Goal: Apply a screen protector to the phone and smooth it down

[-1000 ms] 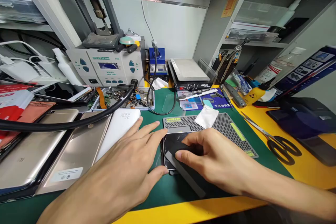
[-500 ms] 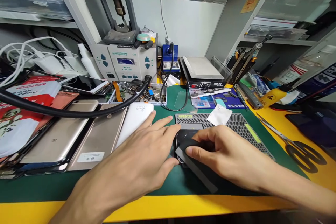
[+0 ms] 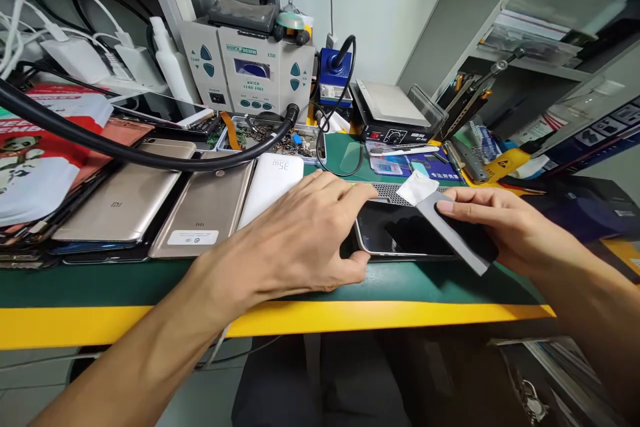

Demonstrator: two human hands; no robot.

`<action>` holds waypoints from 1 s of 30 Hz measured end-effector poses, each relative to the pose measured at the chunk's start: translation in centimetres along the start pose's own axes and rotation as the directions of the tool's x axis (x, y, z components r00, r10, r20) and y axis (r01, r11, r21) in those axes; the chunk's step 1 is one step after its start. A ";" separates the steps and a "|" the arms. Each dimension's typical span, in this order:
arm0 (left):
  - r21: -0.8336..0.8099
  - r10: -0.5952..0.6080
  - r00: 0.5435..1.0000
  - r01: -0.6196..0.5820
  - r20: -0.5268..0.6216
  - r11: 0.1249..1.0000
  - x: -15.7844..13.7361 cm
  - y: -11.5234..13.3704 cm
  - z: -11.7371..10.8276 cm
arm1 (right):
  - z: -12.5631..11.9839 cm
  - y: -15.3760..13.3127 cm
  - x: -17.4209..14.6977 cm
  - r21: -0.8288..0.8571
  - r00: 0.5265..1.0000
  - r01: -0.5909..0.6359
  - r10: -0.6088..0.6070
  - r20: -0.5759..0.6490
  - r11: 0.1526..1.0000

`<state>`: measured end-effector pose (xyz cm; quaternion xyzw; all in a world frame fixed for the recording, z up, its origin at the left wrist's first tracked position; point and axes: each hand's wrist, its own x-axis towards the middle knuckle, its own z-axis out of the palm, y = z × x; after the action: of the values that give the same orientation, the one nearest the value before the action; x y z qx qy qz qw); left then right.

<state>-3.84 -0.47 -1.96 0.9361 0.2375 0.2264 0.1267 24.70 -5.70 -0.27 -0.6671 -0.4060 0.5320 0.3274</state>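
A black-screened phone (image 3: 400,235) lies flat on the green mat (image 3: 310,280) over a grey perforated pad (image 3: 387,191). My left hand (image 3: 300,240) presses on the phone's left end, thumb at its near edge and fingers spread across its far corner. My right hand (image 3: 505,227) holds a flat grey scraper card (image 3: 453,233) against the right part of the screen, fingertips on top of the card. A small white wipe (image 3: 417,188) lies on the pad just behind the phone.
Several gold phone backs (image 3: 165,203) and a white power bank (image 3: 273,183) lie to the left under a thick black hose (image 3: 125,153). A hot-air station (image 3: 250,73), a parts tray (image 3: 280,141) and a heating plate (image 3: 395,117) stand behind. Tools (image 3: 463,163) crowd the right.
My right hand has slid the grey card from the phone's left end to its right part, uncovering the screen. The view has tilted down, showing the bench's yellow front edge.
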 end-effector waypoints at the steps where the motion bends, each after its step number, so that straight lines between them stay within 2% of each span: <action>1: -0.048 0.004 0.999 -0.006 -0.041 0.999 0.1 0.1 0.0 | 0.0 0.1 0.0 0.020 1.000 0.015 -0.015 -0.005 1.000; 4: -0.157 0.022 0.989 -0.045 -0.145 0.987 0.4 0.5 0.1 | 0.0 0.2 0.1 0.085 0.998 0.055 -0.055 -0.007 0.995; 9: -0.173 0.022 0.983 -0.053 -0.180 0.983 0.5 1.3 0.6 | -0.2 0.4 0.2 0.170 0.994 0.106 -0.107 -0.002 0.980; 14: -0.175 -0.021 0.986 -0.008 -0.165 0.985 0.3 2.0 1.0 | -0.2 0.7 0.2 0.230 0.993 0.111 -0.116 0.007 0.967; 20: -0.123 -0.002 0.985 -0.019 -0.172 0.992 0.5 1.9 1.2 | -0.3 0.8 0.4 0.274 0.994 0.100 -0.111 0.025 0.957; 30: -0.119 -0.019 0.989 0.002 -0.144 0.993 0.4 1.8 1.3 | -0.3 0.7 0.4 0.268 0.989 0.133 -0.145 0.025 0.954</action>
<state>-2.22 -1.99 -2.31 0.9067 0.2371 0.3070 0.1657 25.22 -5.69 -1.01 -0.5749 -0.3841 0.5719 0.4414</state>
